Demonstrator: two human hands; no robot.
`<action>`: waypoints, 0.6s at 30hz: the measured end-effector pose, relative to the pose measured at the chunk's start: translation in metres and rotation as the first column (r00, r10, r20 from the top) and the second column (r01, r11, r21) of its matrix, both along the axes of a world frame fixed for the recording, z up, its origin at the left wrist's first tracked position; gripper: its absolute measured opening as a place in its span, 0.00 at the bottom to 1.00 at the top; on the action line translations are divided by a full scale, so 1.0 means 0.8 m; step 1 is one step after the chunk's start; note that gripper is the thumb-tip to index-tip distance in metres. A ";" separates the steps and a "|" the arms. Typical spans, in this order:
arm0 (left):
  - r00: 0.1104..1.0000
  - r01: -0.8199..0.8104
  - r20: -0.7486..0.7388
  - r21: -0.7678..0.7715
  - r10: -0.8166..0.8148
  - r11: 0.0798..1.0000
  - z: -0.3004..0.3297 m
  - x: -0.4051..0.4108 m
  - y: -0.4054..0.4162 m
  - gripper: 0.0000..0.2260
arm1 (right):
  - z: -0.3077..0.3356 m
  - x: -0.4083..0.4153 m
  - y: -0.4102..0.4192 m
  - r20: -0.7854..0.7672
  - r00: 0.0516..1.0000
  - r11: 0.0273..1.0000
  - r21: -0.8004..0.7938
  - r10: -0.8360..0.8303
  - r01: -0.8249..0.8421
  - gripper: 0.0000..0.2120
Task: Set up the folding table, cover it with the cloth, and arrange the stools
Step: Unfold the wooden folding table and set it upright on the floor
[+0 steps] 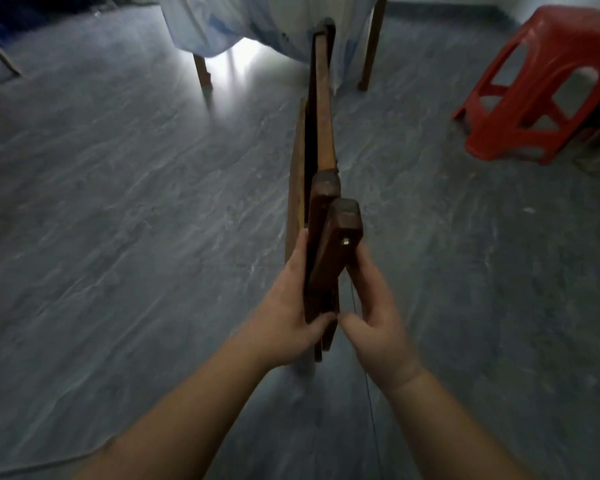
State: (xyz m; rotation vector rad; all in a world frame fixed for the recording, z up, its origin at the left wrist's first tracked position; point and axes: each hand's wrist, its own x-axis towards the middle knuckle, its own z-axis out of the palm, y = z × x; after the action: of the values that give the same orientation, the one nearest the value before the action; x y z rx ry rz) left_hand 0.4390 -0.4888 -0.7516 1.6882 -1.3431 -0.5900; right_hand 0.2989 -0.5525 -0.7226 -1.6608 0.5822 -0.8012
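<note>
A dark brown wooden folding table (321,133) stands folded on edge on the grey floor, running away from me. My left hand (293,306) grips its near end from the left, fingers along the wood and thumb underneath. My right hand (371,306) holds the same end from the right, around a folded leg (340,251) with a metal bolt. A red plastic stool (534,88) stands at the upper right. A white and blue cloth (222,26) hangs over another wooden-legged table at the top.
The covered table's legs (201,72) stand just beyond the folded table's far end. A thin dark cord (368,393) runs down past my right wrist. Dim objects sit at the far left edge and the right edge. Grey floor spreads to the left.
</note>
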 end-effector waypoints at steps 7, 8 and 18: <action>0.981 0.100 0.183 -0.169 -0.068 0.981 -0.053 0.009 0.004 0.51 | -0.074 0.019 -0.012 0.047 0.998 0.972 -0.232 -0.030 0.040 0.45; 0.980 0.106 0.182 -0.169 -0.075 0.980 -0.058 0.010 0.005 0.51 | -0.085 0.017 -0.014 -0.002 0.999 0.951 -0.309 -0.034 0.032 0.45; 0.997 -0.068 0.019 -0.042 0.069 0.997 -0.095 0.000 0.010 0.48 | -0.150 0.025 -0.007 -0.171 0.973 0.981 -0.144 -0.154 0.130 0.46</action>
State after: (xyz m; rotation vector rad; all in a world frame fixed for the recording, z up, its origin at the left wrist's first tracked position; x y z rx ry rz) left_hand 0.4393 -0.4812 -0.8272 1.7037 -1.2975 -0.5038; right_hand 0.3188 -0.5578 -0.8424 -1.8416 0.7983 -0.8108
